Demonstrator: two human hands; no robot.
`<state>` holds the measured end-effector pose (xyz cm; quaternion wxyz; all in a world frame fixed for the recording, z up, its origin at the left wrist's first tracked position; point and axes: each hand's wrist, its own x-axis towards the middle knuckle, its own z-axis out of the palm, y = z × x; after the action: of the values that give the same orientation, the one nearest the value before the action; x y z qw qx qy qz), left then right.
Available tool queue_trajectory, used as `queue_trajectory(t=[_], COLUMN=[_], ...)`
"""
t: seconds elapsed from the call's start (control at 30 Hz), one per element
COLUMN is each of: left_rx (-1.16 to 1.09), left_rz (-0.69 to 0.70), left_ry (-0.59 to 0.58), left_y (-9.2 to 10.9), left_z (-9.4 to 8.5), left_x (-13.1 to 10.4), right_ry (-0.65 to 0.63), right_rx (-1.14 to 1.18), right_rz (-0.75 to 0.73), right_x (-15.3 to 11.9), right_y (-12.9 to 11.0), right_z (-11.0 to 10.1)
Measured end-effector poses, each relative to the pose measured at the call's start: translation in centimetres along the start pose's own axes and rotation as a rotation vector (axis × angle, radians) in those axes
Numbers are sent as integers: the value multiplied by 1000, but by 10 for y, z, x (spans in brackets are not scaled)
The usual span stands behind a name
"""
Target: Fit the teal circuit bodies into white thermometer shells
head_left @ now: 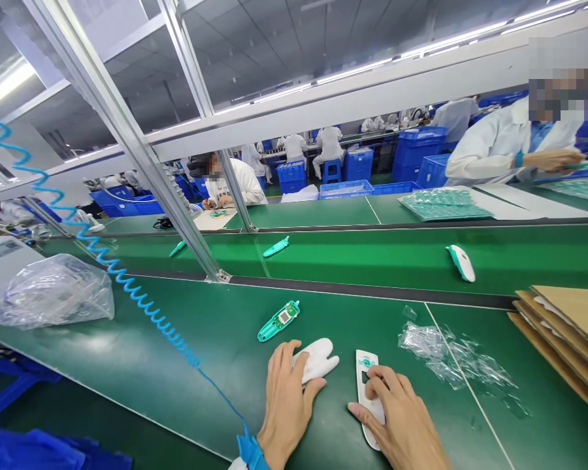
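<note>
My left hand (pixel 288 398) has its fingers and thumb around the near end of a white, soft-looking piece with two rounded lobes (pixel 321 358), perhaps cloth; it rests on or just over the green table. To the right, my right hand (pixel 402 414) grips a long white plastic cover (pixel 365 385) by its sides, thumb on the left and fingers over the top. The cover has a dark window and a small green marking near its far end; its middle is partly under my fingers. Beyond my left hand lies a green half-housing with a circuit board (pixel 280 320), board side up.
Clear plastic films (pixel 436 349) lie right of my hands, beside stacked cardboard (pixel 563 333). A coiled blue cord (pixel 142 297) runs to my left wristband. A plastic bag (pixel 56 294) sits left. Beyond is a green conveyor (pixel 362 258) carrying several devices; co-workers sit across it.
</note>
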<state>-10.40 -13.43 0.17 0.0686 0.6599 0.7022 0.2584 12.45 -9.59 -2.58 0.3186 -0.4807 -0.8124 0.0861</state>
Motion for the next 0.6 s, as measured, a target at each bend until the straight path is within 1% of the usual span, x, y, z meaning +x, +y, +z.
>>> queue_trajectory(t=[0.07,0.1,0.17,0.23,0.27,0.33,0.37,0.4,0.47,0.53,0.6], left_rx=[-16,-11,31,75,75,40,12,-15,-103,-247,-412], left_rz=[-11,-48,-184,-331,-368,-388,-377,-360,-298,-221,-177], left_ry=[37,72,117,70,33,-41,-66,-88,-129,-174,-221], left_y=[2,0,-9,-23,-30,-38,-38,-35,-19,7,35], left_z=[-2,-4,-11,-18,-22,-29,-32,-34,-36,-35,-30], left_x=[11,20,43,66,75,87,89,88,79,62,40], right_ry=[30,46,82,116,128,143,141,137,130,122,109], right_rx=[-14,-20,-31,-34,-27,16,53,101,209,314,400], right_rz=[0,-7,-20,-20,-13,8,20,37,85,142,195], right_x=[1,1,1,1,1,3,4,7,14,23,32], right_y=[1,2,4,5,5,3,0,-3,-12,-20,-26], right_z=[5,6,7,5,2,-7,-12,-18,-29,-36,-38])
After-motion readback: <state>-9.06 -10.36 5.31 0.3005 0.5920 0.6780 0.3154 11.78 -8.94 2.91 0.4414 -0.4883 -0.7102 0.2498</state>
